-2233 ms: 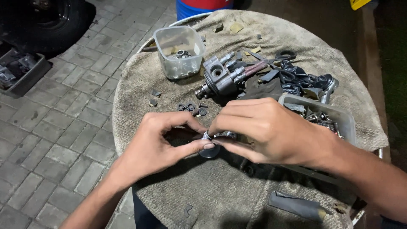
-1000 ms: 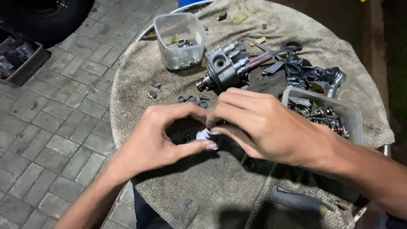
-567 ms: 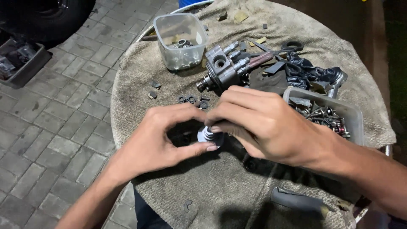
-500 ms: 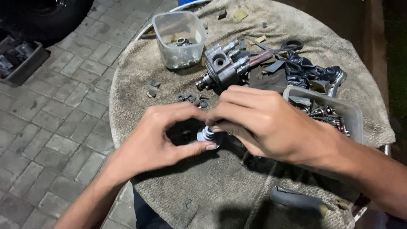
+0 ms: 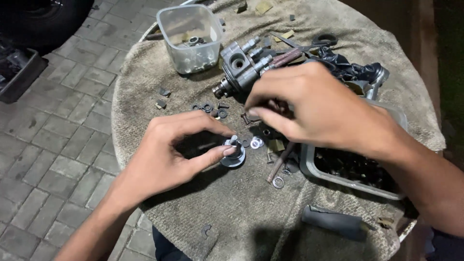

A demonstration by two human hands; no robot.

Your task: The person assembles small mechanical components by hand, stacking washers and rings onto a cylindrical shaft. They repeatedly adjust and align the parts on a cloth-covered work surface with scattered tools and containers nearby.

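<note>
A small round metal part with a short stem (image 5: pixel 233 153) sits near the middle of the cloth-covered round table (image 5: pixel 159 92), pinched between the thumb and forefinger of the left hand (image 5: pixel 166 154), which closes on its rim and steadies it upright. A moment ago both hands worked together over this part; now the right hand (image 5: pixel 314 108) has lifted off and moved toward the far side, so the left hand alone keeps the part in place. The right hand hovers palm down, fingers curled together over loose washers (image 5: pixel 255 142) and a thin rod (image 5: pixel 279 164); I cannot tell if it grips anything. Beyond it lie a grey metal pump body (image 5: pixel 239 70) and a clear plastic tub (image 5: pixel 191 38) at the far edge, with a grey tray of parts (image 5: pixel 309 164) at the right edge.
</note>
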